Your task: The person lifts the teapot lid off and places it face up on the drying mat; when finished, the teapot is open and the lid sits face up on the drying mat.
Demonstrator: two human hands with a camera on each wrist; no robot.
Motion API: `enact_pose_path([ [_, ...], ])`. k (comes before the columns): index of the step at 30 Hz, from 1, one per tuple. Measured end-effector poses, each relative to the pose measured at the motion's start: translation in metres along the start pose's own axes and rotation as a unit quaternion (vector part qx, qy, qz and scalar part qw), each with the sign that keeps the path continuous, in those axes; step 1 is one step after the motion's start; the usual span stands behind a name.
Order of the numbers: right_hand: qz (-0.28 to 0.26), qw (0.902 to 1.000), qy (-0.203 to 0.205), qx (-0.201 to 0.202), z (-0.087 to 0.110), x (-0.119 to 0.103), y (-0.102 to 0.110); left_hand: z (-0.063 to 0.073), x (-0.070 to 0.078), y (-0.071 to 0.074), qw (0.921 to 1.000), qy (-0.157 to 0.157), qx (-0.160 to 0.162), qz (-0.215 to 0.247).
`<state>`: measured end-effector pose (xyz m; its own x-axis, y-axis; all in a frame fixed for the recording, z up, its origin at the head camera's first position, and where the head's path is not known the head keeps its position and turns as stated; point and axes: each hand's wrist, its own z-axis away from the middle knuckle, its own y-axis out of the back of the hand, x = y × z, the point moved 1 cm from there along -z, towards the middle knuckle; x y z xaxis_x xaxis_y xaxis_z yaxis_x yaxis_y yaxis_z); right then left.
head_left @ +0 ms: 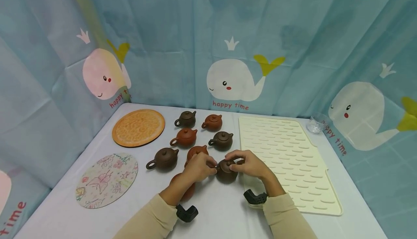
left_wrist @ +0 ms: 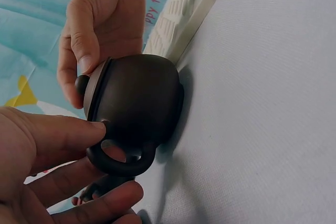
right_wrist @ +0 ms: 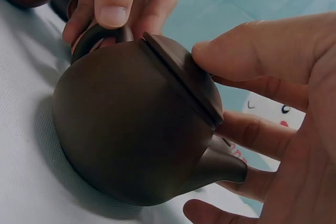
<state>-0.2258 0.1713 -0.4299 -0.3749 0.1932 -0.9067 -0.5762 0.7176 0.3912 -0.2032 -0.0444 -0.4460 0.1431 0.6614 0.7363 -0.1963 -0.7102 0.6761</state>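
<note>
A dark brown clay teapot [head_left: 226,175] stands on the white cloth in front of me, its lid [right_wrist: 181,72] on. With thumb and fingers my left hand [head_left: 200,168] pinches the top of its loop handle [left_wrist: 123,167]. My right hand [head_left: 249,163] holds the lid by its knob [left_wrist: 81,84], thumb on one side and index finger behind; its other fingers extend past the spout [right_wrist: 223,166]. Just left of the pot is a reddish-brown teapot [head_left: 197,152], and another reddish teapot [head_left: 188,194] is partly hidden under my left forearm.
Several more brown and reddish teapots [head_left: 166,158] stand in loose rows behind and left. A cream ridged mat [head_left: 286,163] lies right, with a clear glass bowl [head_left: 315,125] beyond it. Two round mats, orange [head_left: 138,127] and floral [head_left: 109,181], lie left. A whale-print curtain [head_left: 163,76] hangs behind.
</note>
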Motion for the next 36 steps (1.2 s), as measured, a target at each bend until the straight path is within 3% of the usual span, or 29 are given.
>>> enact_pose_path([
  [8,0.017,0.9998,0.001,0.01,0.0,-0.001,-0.002,0.002,0.001,0.0,0.9997,0.013,0.005,-0.019],
  [14,0.037,0.9983,0.041,0.019,-0.001,-0.002,-0.004,0.003,0.002,0.001,0.9995,0.015,0.006,-0.026],
  [21,0.047,0.9947,0.04,0.082,0.001,-0.003,-0.002,0.003,0.001,0.0,0.9997,0.003,0.009,-0.023],
  [29,-0.064,0.9911,0.017,0.115,-0.001,0.025,0.0,0.004,0.002,0.0,0.9996,0.009,0.009,-0.026],
  [36,-0.193,0.9738,0.013,0.12,-0.003,0.026,-0.002,0.004,0.003,-0.001,0.9995,0.012,0.012,-0.028],
])
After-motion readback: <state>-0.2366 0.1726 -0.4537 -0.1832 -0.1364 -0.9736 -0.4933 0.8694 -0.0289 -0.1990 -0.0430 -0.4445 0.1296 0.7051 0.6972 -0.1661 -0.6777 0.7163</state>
